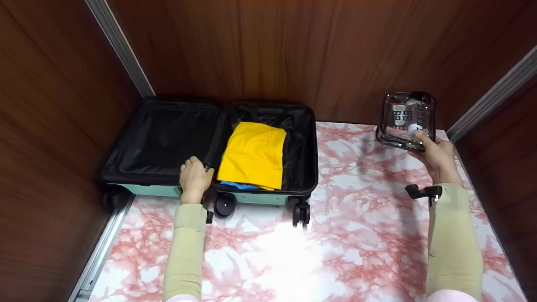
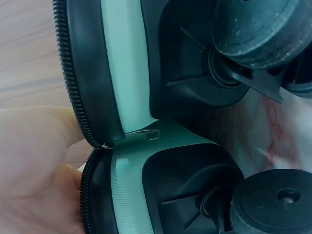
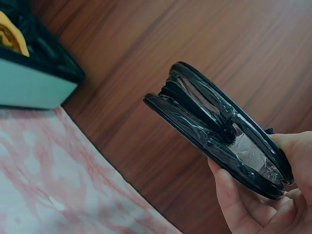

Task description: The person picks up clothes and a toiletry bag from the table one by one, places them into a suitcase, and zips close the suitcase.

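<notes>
A suitcase with mint-green sides (image 1: 260,198) lies spread open, its two halves side by side. My left hand (image 1: 195,178) rests on the near rim beside the hinge; in the left wrist view its fingers (image 2: 36,141) lie against the zipper edge (image 2: 73,92). The right half holds a folded yellow cloth (image 1: 256,155), with a blue cloth (image 1: 239,185) peeking out beneath. Over at the right, my right hand (image 1: 438,157) grips a clear zippered pouch (image 1: 388,130) with black trim by its lower corner, held up above the floor. White-capped bottles (image 1: 413,113) show inside it.
Brown wood-grain walls (image 1: 277,54) stand behind and on both sides. Pink-and-white marbled flooring (image 1: 356,235) spreads in front of the suitcase. Black wheels (image 1: 301,213) stick out from its near side. A black mesh panel (image 1: 168,138) covers the left half.
</notes>
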